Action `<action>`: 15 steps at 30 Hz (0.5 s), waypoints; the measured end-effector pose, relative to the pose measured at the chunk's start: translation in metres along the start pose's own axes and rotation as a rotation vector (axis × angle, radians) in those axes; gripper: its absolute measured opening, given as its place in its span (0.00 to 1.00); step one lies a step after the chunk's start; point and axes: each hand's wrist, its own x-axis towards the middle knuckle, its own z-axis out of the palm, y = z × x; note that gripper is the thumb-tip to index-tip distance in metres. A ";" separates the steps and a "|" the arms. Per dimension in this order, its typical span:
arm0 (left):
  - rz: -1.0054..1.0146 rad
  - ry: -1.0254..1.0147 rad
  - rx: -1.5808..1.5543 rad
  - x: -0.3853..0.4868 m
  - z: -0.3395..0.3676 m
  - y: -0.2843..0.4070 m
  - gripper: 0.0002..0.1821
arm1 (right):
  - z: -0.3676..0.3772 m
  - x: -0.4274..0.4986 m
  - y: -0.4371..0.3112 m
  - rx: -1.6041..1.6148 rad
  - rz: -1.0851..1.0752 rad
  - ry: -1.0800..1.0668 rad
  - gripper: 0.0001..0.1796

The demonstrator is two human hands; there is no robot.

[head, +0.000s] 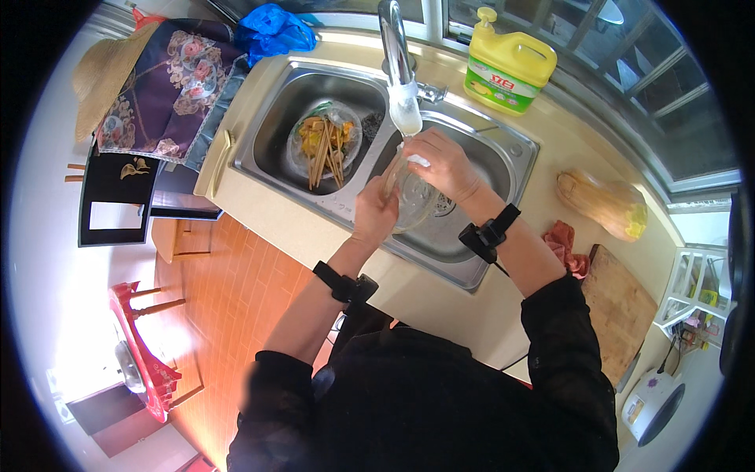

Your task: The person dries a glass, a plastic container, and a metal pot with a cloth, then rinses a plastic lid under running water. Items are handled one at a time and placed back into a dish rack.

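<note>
My left hand [376,211] grips the rim of a clear, round bowl [416,203], tilted over the right sink basin [475,236]. My right hand [441,165] is at the bowl's upper edge, just under the faucet [396,53], with a small white item [417,160], perhaps a cloth or foam, at its fingers. The faucet's spout ends in a whitish nozzle [404,111]. In the left basin [272,127] sits a transparent bowl [293,154] with food scraps and several wooden chopsticks [323,154]. A dark scouring pad [371,125] lies beside it.
A yellow detergent jug [508,71] stands behind the sink, near a blue plastic bag [274,32]. On the right are a butternut squash [601,203], a red cloth [563,248] and a wooden cutting board [619,312]. A brush [222,164] lies at the counter's left end.
</note>
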 end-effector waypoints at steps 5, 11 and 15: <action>0.169 0.061 0.018 -0.004 -0.006 0.003 0.21 | 0.006 -0.013 0.017 0.129 0.469 0.093 0.13; 0.186 0.039 -0.116 -0.013 -0.004 0.006 0.28 | 0.001 -0.015 0.012 0.069 0.355 0.133 0.12; 0.090 -0.075 -0.297 -0.007 -0.006 0.010 0.28 | -0.013 -0.009 0.008 -0.047 0.183 0.088 0.13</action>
